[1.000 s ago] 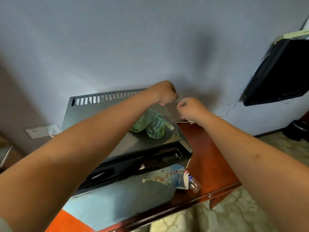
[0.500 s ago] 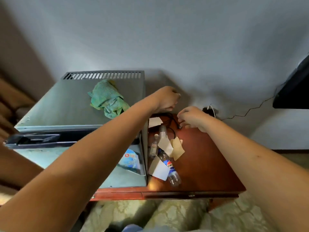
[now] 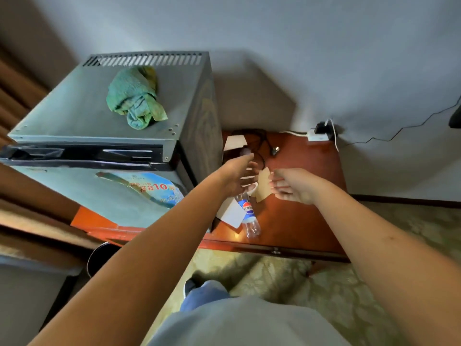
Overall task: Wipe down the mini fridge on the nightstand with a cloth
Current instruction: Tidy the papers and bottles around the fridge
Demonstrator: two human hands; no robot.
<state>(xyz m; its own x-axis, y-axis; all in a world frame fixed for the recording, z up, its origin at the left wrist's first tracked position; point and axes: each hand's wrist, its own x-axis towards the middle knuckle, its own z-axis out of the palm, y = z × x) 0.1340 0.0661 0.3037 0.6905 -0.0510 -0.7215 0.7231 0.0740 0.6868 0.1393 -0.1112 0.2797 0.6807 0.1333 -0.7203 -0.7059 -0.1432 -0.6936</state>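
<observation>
The mini fridge (image 3: 99,136) is sitting in the upper left of the frame, on the left end of the reddish wooden nightstand (image 3: 299,216), with its grey top facing up and a slotted vent running along its back edge. The green cloth (image 3: 136,97) is lying crumpled on that top, toward the back and right of centre, with neither hand touching it. A torn sticker (image 3: 152,188) is clinging to the fridge's pale front.

Both hands are hovering at mid-frame over the nightstand, just right of the fridge. The left hand (image 3: 237,176) is reaching forward with its fingers spread and relaxed, gripping nothing. The right hand (image 3: 290,186) is turned palm up beside it, fingers extended and loose, also holding nothing. Motion blur is softening the fingertips, so whether they are brushing the scraps beneath is hard to tell.

Under the hands, tan paper scraps (image 3: 263,187) are lying on the wood, and below them a clear plastic bottle (image 3: 249,218) with a blue label is resting on its side against a white card (image 3: 230,214). A black cable (image 3: 259,141) is coiling behind, and a white power strip (image 3: 318,136) is sitting at the wall.
</observation>
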